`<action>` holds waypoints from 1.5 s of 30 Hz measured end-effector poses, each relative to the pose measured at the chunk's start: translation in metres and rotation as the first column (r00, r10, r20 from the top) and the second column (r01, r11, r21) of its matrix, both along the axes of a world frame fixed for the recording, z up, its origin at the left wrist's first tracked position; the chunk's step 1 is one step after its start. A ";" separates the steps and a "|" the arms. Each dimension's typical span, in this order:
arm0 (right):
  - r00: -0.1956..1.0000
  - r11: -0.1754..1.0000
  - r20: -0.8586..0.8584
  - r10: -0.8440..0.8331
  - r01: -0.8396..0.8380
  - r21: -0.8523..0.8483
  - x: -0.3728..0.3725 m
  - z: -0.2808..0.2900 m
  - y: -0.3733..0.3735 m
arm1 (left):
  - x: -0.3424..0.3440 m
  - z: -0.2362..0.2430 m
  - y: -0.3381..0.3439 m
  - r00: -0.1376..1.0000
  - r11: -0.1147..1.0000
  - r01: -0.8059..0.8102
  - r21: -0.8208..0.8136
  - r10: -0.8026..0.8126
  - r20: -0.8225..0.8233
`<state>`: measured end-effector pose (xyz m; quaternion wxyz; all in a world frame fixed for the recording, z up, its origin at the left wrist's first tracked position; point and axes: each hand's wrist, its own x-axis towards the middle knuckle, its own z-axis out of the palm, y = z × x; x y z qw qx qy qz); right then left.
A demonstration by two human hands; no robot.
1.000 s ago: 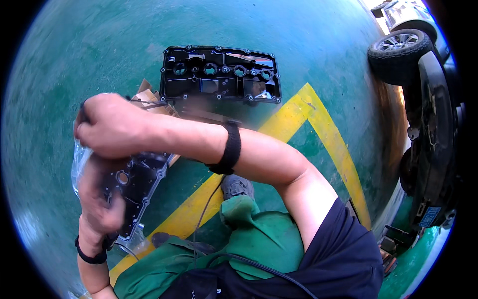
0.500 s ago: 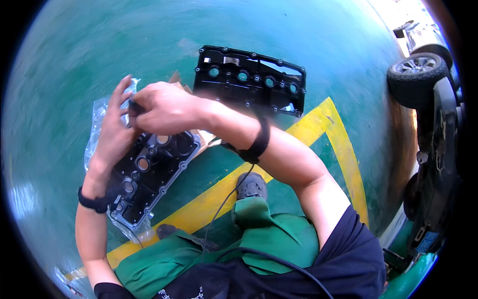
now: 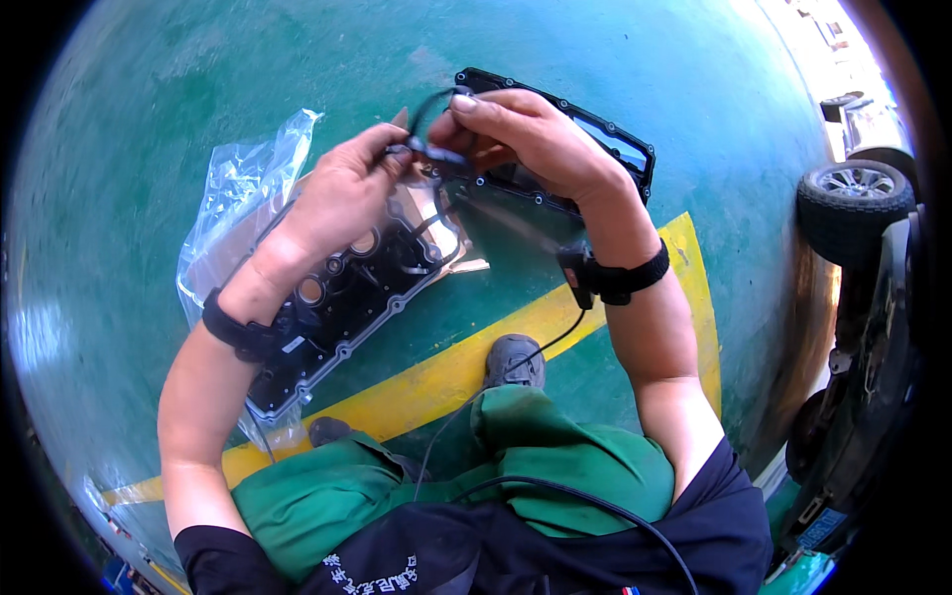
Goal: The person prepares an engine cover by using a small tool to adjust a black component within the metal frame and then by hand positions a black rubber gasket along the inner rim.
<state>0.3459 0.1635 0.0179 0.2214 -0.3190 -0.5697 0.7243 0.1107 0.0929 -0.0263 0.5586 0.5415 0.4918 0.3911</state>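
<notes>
My left hand [image 3: 337,188] and my right hand [image 3: 531,139] meet above the floor, their fingers closed on a thin, looped black strip [image 3: 429,100], perhaps rubber; its exact shape is unclear. Below my left hand lies a black valve cover [image 3: 337,312] with a metal-coloured rim and round holes, angled on packaging and partly hidden by my left arm. A second black cover [image 3: 635,175] lies on the floor behind my right hand, largely hidden by it. Clear plastic wrap [image 3: 238,174] and torn cardboard [image 3: 466,266] lie around and under the left cover.
A yellow painted stripe [image 3: 436,387] crosses the green floor under me, near my grey shoe [image 3: 514,362]. At the right edge stands a dark vehicle [image 3: 873,337], with a loose-looking wheel [image 3: 853,203] lying near it. A cable runs from my right wrist band across my lap.
Both hands have moved rightward and up from over the left cover, uncovering more plastic wrap. The black strip now shows between my fingers. The view has shifted, so floor items sit differently in frame.
</notes>
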 end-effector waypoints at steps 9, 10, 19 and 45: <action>0.849 0.892 0.493 -0.191 0.359 -0.274 0.002 -0.123 -0.040 | 0.000 0.000 0.003 0.995 0.980 0.086 -0.180 -0.075 0.068; 0.869 0.870 0.464 -0.175 0.356 -0.340 -0.002 -0.123 -0.041 | 0.003 -0.005 0.002 0.997 0.992 0.046 -0.116 -0.053 -0.063; 0.944 0.799 0.266 -0.195 0.310 -0.515 -0.024 -0.126 -0.042 | 0.004 0.042 -0.001 0.885 0.886 0.090 -0.455 0.138 0.444; 0.990 0.886 -0.116 0.075 -0.120 -0.448 -0.107 0.007 -0.054 | -0.077 0.108 -0.044 0.888 0.983 0.181 0.021 -0.173 0.427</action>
